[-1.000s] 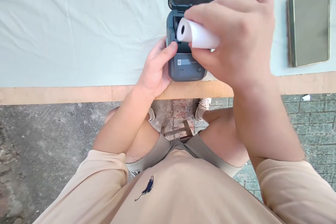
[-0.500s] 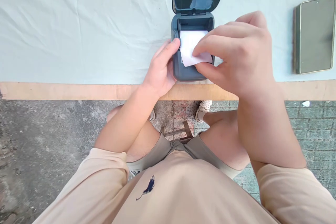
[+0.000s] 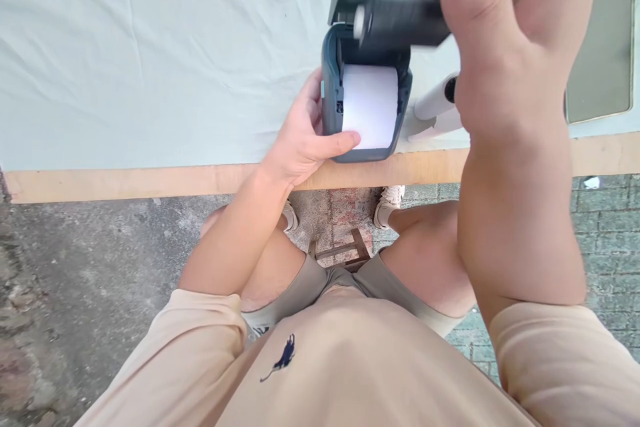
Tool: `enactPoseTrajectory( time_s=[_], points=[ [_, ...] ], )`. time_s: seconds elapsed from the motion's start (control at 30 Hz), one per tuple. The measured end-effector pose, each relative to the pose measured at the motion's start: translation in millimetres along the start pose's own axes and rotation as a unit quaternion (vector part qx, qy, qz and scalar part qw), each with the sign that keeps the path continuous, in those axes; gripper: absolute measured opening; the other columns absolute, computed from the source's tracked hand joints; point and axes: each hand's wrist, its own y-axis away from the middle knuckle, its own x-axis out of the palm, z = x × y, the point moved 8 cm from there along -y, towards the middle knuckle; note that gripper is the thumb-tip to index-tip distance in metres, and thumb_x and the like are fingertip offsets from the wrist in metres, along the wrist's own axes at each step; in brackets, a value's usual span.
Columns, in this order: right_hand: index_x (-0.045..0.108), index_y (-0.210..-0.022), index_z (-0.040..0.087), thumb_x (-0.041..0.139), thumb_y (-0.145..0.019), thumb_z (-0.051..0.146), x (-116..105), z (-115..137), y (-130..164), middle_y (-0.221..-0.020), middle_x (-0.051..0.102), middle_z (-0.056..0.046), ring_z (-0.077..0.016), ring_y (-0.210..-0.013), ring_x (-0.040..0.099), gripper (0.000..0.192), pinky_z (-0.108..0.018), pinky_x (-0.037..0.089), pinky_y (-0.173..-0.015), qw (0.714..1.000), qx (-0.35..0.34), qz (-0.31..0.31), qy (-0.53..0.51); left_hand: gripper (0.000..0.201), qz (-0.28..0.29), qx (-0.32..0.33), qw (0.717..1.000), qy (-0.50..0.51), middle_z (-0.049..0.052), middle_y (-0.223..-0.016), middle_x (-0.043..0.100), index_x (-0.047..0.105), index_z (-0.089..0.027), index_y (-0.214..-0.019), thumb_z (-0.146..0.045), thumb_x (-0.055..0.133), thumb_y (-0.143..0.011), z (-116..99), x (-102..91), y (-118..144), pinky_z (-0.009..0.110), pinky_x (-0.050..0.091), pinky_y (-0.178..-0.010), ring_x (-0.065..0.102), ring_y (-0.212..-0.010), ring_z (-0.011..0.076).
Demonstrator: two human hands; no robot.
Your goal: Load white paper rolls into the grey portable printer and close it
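A seated person looks down at a small dark printer (image 3: 367, 103) standing at the near edge of a table (image 3: 150, 177) covered with a pale cloth. The printer's well holds a paper roll, and a white strip of paper (image 3: 370, 107) lies drawn out over the front of the body. The left hand (image 3: 305, 137) cups the printer's left side, its thumb laid across the front lip, touching the paper's lower corner. The right hand (image 3: 500, 33), raised close to the camera, grips the hinged lid (image 3: 390, 13) from above — fingers curled over its top edge, lid blurred and partway down. The step in hand looks like closing the lid over the loaded paper; pressing it home calls for the strip to stay flat and straight while the left hand braces the body. A second white roll (image 3: 435, 103) lies just right of the printer, and a phone (image 3: 597, 53) rests face up farther right.
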Motion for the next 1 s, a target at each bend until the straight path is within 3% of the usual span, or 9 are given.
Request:
enactPoseTrajectory(
  time_s=[0.07, 0.13, 0.23, 0.3, 0.4, 0.5, 0.7, 0.83, 1.0],
  points=[
    [0.051, -0.108, 0.023, 0.042, -0.088, 0.037, -4, 12, 0, -0.114, 0.054, 0.001, -0.0155, -0.105, 0.059, 0.026, -0.034, 0.049, -0.089, 0.997, -0.077, -0.014, -0.017, 0.072, -0.012, -0.01, 1.0, 0.013, 0.004, -0.11, 0.064, 0.054, -0.024, -0.114, -0.023, 0.087, -0.049, 0, 0.5, 1, 0.04, 0.046, -0.105, 0.048, -0.13, 0.0312],
    [0.054, -0.108, 0.018, 0.049, -0.082, 0.029, 2, 17, 0, -0.113, 0.058, -0.002, -0.0169, -0.106, 0.058, 0.028, -0.035, 0.049, -0.091, 0.992, -0.122, 0.038, 0.008, 0.075, -0.023, -0.025, 0.999, 0.017, 0.004, -0.109, 0.065, 0.054, -0.025, -0.113, -0.023, 0.089, -0.047, 1, 0.4, 1, 0.04, 0.047, -0.105, 0.048, -0.13, 0.0319],
    [0.053, -0.112, 0.023, 0.058, -0.078, 0.032, 18, 15, 3, -0.112, 0.06, -0.001, -0.0199, -0.102, 0.056, 0.035, -0.04, 0.047, -0.092, 0.974, -0.128, 0.15, 0.11, 0.073, 0.0, -0.019, 0.999, 0.027, 0.002, -0.108, 0.064, 0.054, -0.027, -0.111, -0.024, 0.089, -0.048, 0, 2.5, 2, 0.041, 0.049, -0.103, 0.049, -0.129, 0.0318],
    [0.051, -0.11, 0.029, 0.064, -0.076, 0.036, 22, 13, 4, -0.107, 0.059, 0.001, -0.0221, -0.097, 0.057, 0.037, -0.043, 0.046, -0.091, 0.966, -0.106, 0.178, 0.153, 0.061, 0.037, 0.002, 0.998, 0.051, 0.001, -0.107, 0.064, 0.054, -0.026, -0.111, -0.026, 0.084, -0.057, 0, 5.0, 2, 0.042, 0.051, -0.101, 0.049, -0.129, 0.0312],
    [0.048, -0.109, 0.031, 0.072, -0.071, 0.036, 26, 15, 4, -0.104, 0.057, 0.0, -0.0255, -0.099, 0.056, 0.046, -0.048, 0.044, -0.094, 0.964, -0.062, 0.179, 0.187, 0.037, 0.08, 0.022, 0.994, 0.076, 0.001, -0.105, 0.064, 0.057, -0.027, -0.108, -0.034, 0.071, -0.075, 1, 6.7, 1, 0.045, 0.051, -0.101, 0.05, -0.127, 0.03],
    [0.046, -0.111, 0.03, 0.071, -0.072, 0.035, 31, 15, 4, -0.107, 0.056, -0.002, -0.0269, -0.097, 0.056, 0.047, -0.051, 0.044, -0.091, 0.958, -0.039, 0.179, 0.221, 0.024, 0.057, 0.029, 0.996, 0.06, 0.001, -0.103, 0.064, 0.059, -0.029, -0.106, -0.035, 0.063, -0.083, 1, 2.6, 0, 0.043, 0.052, -0.1, 0.05, -0.127, 0.028],
    [0.047, -0.112, 0.029, 0.062, -0.08, 0.04, 26, 19, 4, -0.11, 0.058, -0.002, -0.0257, -0.102, 0.055, 0.037, -0.048, 0.045, -0.092, 0.962, -0.123, 0.158, 0.184, 0.043, -0.008, -0.026, 0.998, 0.065, 0.002, -0.103, 0.067, 0.062, -0.022, -0.111, -0.05, 0.033, -0.094, 4, -1.6, -4, 0.039, 0.053, -0.101, 0.047, -0.132, 0.0253],
    [0.049, -0.116, 0.03, 0.056, -0.084, 0.047, 18, 27, 8, -0.12, 0.056, 0.0, -0.0226, -0.119, 0.047, 0.037, -0.044, 0.044, -0.1, 0.959, -0.183, 0.156, 0.147, 0.043, -0.041, -0.038, 0.995, 0.079, 0.002, -0.106, 0.068, 0.062, -0.022, -0.111, -0.049, 0.032, -0.096, 7, -7.2, -6, 0.039, 0.053, -0.1, 0.05, -0.129, 0.0248],
    [0.046, -0.12, 0.037, 0.071, -0.071, 0.038, 20, 25, 8, -0.13, 0.048, 0.001, -0.0215, -0.126, 0.044, 0.055, -0.043, 0.047, -0.101, 0.956, -0.16, 0.172, 0.173, 0.038, -0.065, -0.027, 0.995, 0.072, 0.001, -0.108, 0.068, 0.06, -0.023, -0.11, -0.046, 0.035, -0.095, 8, -15.5, -9, 0.039, 0.051, -0.102, 0.049, -0.13, 0.0243]
  ],
)
